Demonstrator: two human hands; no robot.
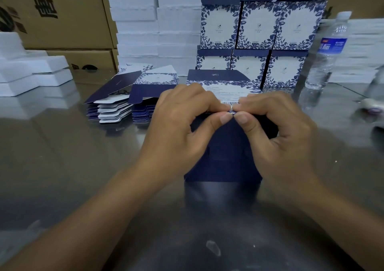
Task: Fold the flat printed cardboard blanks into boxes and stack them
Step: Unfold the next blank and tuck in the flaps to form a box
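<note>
A navy box with blue floral print (223, 162) stands on the shiny table in front of me, its top flap raised behind my fingers. My left hand (182, 121) and my right hand (278, 129) meet at its upper edge, thumbs and forefingers pinching the cardboard there side by side. Two piles of flat printed blanks (120, 98) lie to the left on the table. Behind, finished floral boxes (259, 40) are stacked in two rows of three.
A clear water bottle (326, 56) stands at the right. White foam trays (153, 25) are piled behind the blanks and more lie at the far left (31, 73). Brown cartons (62, 15) line the back. A roll of tape (372, 109) lies at the right edge.
</note>
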